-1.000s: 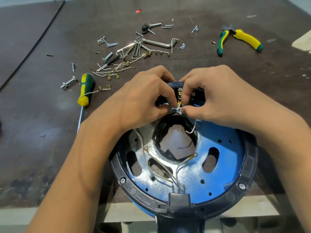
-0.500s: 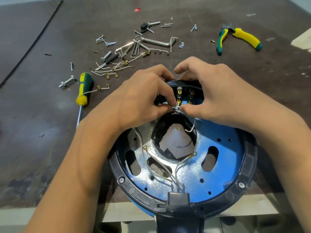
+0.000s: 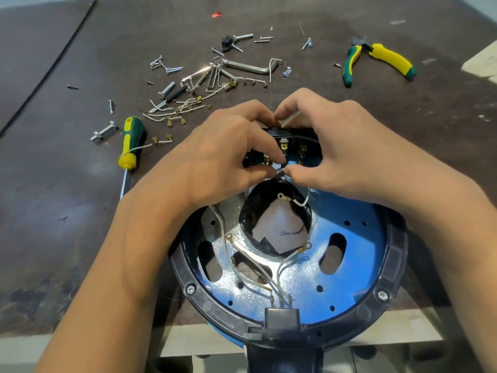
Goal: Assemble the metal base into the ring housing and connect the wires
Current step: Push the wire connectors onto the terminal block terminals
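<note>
Housing [image 3: 394,254]: black plastic, semi-gloss, smooth, light scuffs. Base [image 3: 360,254]: sheet metal, shiny, grainy sparkle, blue cast across it. Wires [image 3: 291,256]: white plastic insulation, matt, with brass-looking terminals. Rim screws [image 3: 190,289]: bright metal. Connector block [image 3: 281,317], bottom centre: black plastic, satin. Table [image 3: 53,170]: dark brown board, matt, scuffed and blotchy, worn patch lower left. Screwdriver [image 3: 131,141], left: green/yellow handle, plastic or rubber, can't tell which; shaft bright steel. Pliers [image 3: 387,57], upper right: same green/yellow grips, slight sheen. Hex keys [image 3: 247,67] and loose screws [image 3: 168,68], top centre: bare bright metal, glossy.
</note>
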Demonstrator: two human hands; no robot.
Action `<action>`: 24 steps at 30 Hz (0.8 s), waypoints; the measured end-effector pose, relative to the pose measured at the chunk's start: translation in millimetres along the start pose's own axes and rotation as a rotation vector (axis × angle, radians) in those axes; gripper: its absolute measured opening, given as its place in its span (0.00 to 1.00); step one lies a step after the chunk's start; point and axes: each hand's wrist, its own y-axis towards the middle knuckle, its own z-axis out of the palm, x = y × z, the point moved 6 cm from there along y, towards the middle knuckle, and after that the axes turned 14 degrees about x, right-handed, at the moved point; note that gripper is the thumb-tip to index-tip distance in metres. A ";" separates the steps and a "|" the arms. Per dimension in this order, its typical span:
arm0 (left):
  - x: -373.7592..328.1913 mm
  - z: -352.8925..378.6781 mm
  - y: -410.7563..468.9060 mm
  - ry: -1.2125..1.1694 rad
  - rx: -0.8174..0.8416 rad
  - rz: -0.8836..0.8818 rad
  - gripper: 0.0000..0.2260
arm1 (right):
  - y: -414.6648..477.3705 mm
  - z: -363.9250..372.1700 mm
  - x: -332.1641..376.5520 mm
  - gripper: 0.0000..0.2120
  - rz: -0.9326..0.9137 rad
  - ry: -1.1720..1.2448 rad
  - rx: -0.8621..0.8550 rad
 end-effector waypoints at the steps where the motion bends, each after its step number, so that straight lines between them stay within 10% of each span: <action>1: 0.1 0.3 -0.1 0.002 0.004 0.004 0.09 | 0.0 0.1 0.0 0.27 0.002 0.000 0.001; 24: 1.5 0.5 1.0 0.048 0.012 0.012 0.12 | 2.0 4.0 3.2 0.29 -0.047 -0.050 0.045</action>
